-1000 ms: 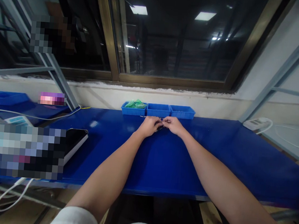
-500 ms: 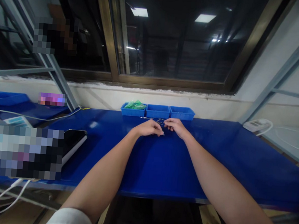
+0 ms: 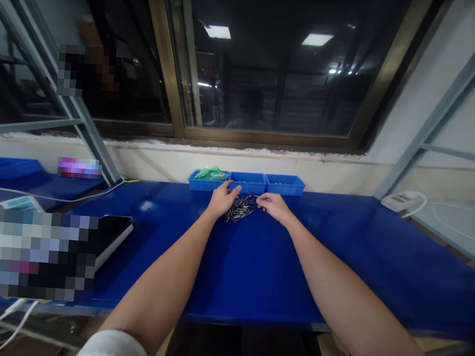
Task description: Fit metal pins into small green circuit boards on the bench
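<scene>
A heap of thin, dark and silvery metal pins [image 3: 240, 210] lies on the blue tabletop between my hands. My left hand [image 3: 221, 200] is over the heap's left edge, thumb and fingers apart, close to the front of the blue bins. On the other side, my right hand [image 3: 275, 207] has its fingertips pinched together at the heap's right edge. A slim metal pin appears to show at those fingertips, though it is small and blurred.
Three small blue bins stand along the wall: a left bin [image 3: 209, 184] with green plastic, a middle bin [image 3: 248, 190] and a right bin [image 3: 285, 189] with small bits. A dark-topped device [image 3: 114, 228] lies left; a white power strip [image 3: 402, 201] lies far right.
My left hand has opened from a pinch and moved away towards the bins, uncovering the pin heap. My right hand stays pinched, slightly lower. The view has shifted a little.
</scene>
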`<move>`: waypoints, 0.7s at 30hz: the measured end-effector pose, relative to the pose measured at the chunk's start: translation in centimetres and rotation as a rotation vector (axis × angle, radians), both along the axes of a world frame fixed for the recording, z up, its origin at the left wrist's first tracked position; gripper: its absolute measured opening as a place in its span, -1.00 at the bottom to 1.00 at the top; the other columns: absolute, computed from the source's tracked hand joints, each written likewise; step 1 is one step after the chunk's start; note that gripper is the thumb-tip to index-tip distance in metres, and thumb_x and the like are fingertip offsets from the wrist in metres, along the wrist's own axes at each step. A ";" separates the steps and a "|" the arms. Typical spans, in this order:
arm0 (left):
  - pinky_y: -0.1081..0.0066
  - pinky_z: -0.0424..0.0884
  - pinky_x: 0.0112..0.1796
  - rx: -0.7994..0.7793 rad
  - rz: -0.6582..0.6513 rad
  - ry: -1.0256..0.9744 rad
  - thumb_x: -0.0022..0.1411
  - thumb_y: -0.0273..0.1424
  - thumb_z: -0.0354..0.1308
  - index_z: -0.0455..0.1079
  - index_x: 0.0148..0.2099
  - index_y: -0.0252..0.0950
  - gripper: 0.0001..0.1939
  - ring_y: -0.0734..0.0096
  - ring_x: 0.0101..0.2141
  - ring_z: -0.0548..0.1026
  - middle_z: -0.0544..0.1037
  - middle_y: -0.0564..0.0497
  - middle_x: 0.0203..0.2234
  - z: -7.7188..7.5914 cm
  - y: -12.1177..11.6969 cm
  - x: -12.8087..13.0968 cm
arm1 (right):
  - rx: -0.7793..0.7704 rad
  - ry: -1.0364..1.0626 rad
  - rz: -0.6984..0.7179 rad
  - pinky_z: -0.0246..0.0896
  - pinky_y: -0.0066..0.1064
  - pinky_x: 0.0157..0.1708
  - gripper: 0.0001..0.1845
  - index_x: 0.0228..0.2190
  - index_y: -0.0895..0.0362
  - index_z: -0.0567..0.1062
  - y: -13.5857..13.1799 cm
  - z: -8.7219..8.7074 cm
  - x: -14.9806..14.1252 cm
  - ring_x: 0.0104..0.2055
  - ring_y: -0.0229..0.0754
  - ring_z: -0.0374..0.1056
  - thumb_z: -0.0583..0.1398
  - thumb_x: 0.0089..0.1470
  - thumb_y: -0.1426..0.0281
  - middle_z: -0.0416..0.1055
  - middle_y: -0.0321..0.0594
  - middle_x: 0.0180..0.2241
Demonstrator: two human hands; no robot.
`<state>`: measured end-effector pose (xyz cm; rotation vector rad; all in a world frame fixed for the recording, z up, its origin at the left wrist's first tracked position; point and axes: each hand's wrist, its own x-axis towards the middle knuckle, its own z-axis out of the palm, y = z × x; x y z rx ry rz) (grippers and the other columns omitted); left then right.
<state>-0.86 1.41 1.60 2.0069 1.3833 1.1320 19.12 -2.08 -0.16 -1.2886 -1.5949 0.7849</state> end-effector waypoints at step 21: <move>0.14 -0.10 0.14 -0.015 -0.153 0.758 0.00 0.28 -0.26 -0.03 0.27 -0.30 -0.02 0.03 0.22 -0.04 0.00 -0.22 0.23 -1.3 -2.5 0.9 | 0.187 -0.624 -0.081 0.10 -0.35 -0.17 -0.85 -0.48 0.15 0.53 0.6 -0.8 -1.2 -0.25 -0.17 0.27 0.18 -0.04 0.34 0.39 -0.17 -0.35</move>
